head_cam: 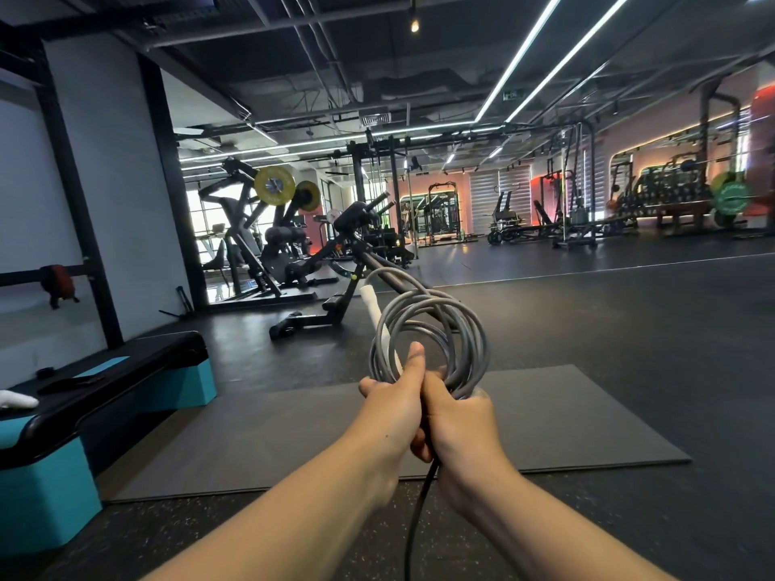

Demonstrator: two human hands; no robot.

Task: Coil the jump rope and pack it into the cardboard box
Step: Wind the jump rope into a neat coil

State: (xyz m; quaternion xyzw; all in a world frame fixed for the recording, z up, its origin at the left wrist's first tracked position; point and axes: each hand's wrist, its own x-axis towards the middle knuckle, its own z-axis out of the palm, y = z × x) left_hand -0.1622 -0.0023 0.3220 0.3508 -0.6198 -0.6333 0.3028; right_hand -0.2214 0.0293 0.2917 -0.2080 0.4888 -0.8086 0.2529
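A grey jump rope [469, 329] is wound into several loops held up in front of me. Its white handle [371, 304] sticks up at the upper left of the coil. My left hand [392, 406] grips the bottom of the coil, thumb up against the loops. My right hand [459, 417] grips the coil right beside it. A loose tail of rope [419, 509] hangs down between my forearms. No cardboard box is in view.
A dark grey mat [566, 417] lies on the black gym floor below my hands. A teal and black step platform [126, 371] stands at the left with a white cloth [16, 399] on it. A black bench frame [335, 262] and weight machines stand beyond.
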